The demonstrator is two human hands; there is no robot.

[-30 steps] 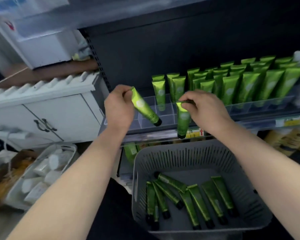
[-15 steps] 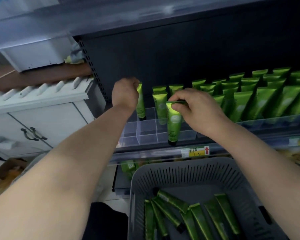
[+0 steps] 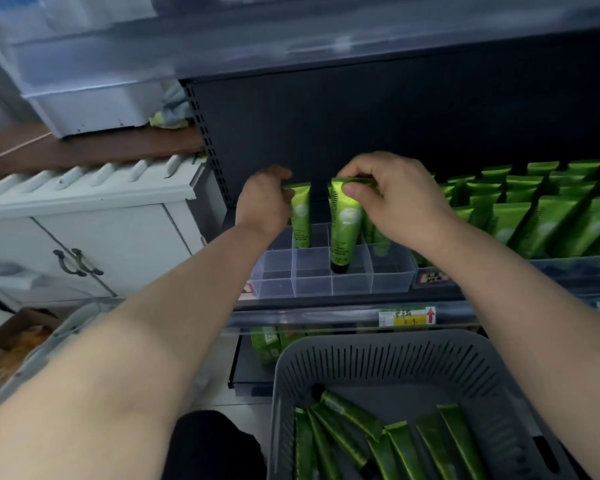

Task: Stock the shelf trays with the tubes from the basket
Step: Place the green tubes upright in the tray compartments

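My left hand [image 3: 264, 202] pinches the crimped top of a green tube [image 3: 301, 216] that stands cap-down in a rear cell of the clear divided tray [image 3: 312, 282]. My right hand [image 3: 392, 202] pinches the top of a second green tube [image 3: 345, 223], upright with its black cap down in a middle cell. Another tube stands partly hidden behind my right hand. The grey slotted basket [image 3: 378, 362] below holds several green tubes [image 3: 395, 441] lying flat.
Rows of green tubes [image 3: 541, 216] fill the trays to the right. A yellow price tag [image 3: 407, 317] sits on the shelf rail. A white cabinet [image 3: 94, 230] stands at the left. More green packs [image 3: 267, 344] sit on the lower shelf.
Both hands moved up to the shelf and stood their tubes cap-down in the tray cells. The view shifted upward, so less of the basket shows.
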